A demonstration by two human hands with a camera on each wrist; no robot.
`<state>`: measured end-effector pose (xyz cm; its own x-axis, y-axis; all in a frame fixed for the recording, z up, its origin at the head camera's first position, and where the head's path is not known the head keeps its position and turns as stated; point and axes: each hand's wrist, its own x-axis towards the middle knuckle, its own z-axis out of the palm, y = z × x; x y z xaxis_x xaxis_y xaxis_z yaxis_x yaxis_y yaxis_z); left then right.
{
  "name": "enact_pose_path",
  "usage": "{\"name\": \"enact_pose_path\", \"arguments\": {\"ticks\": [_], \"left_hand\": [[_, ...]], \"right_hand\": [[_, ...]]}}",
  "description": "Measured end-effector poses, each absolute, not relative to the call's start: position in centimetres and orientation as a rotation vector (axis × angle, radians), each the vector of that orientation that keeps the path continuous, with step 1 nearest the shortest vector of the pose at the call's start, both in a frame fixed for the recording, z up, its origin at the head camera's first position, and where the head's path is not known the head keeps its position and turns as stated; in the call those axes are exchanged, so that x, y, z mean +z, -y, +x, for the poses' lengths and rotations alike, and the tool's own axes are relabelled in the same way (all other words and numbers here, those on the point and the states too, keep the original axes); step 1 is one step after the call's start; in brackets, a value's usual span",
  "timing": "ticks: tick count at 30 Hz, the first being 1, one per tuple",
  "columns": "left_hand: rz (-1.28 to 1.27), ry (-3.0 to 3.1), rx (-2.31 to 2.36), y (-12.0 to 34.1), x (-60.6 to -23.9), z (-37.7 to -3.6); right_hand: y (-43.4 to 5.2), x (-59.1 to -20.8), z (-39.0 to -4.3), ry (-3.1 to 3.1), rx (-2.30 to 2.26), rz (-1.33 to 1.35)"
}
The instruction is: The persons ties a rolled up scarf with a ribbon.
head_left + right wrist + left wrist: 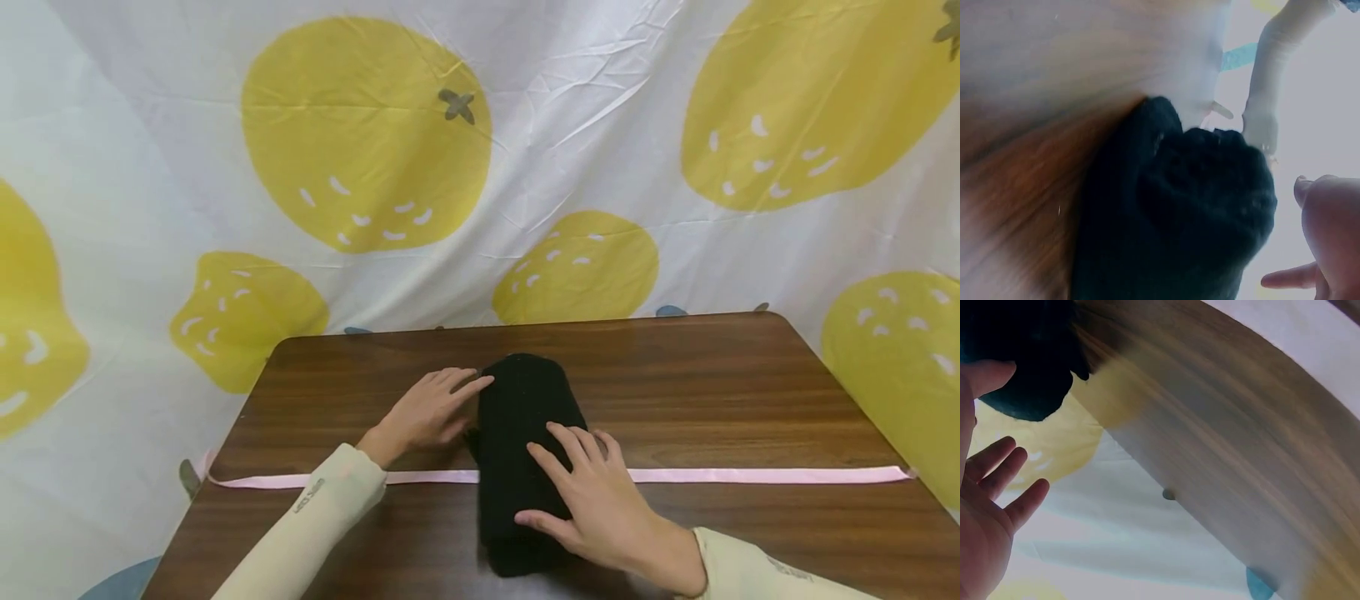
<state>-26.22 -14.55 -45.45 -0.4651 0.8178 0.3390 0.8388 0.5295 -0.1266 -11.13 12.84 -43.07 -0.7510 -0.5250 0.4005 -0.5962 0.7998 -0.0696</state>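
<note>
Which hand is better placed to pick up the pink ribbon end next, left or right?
Probably the left. The left hand rests open beside the black roll, only fingertips touching it, close to the ribbon. The right hand lies flat on the roll, likely steadying it.

A dark brown wooden surface [750, 392] with rounded corners fills the lower half of the frame. A rolled black knitted cloth [517, 417] lies at its centre, across a thin pink ribbon [765, 475] stretched from left edge to right edge.
</note>
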Motion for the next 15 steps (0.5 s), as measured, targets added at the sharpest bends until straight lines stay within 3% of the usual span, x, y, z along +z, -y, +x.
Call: {"name": "enact_pose_path", "arguments": {"ticks": [15], "left_hand": [[-1.256,2.474,-0.159,16.6,-45.7,-25.5]], "right_hand": [[-15.9,-42.3,-13.6,2.668,0.415,0.725]]}}
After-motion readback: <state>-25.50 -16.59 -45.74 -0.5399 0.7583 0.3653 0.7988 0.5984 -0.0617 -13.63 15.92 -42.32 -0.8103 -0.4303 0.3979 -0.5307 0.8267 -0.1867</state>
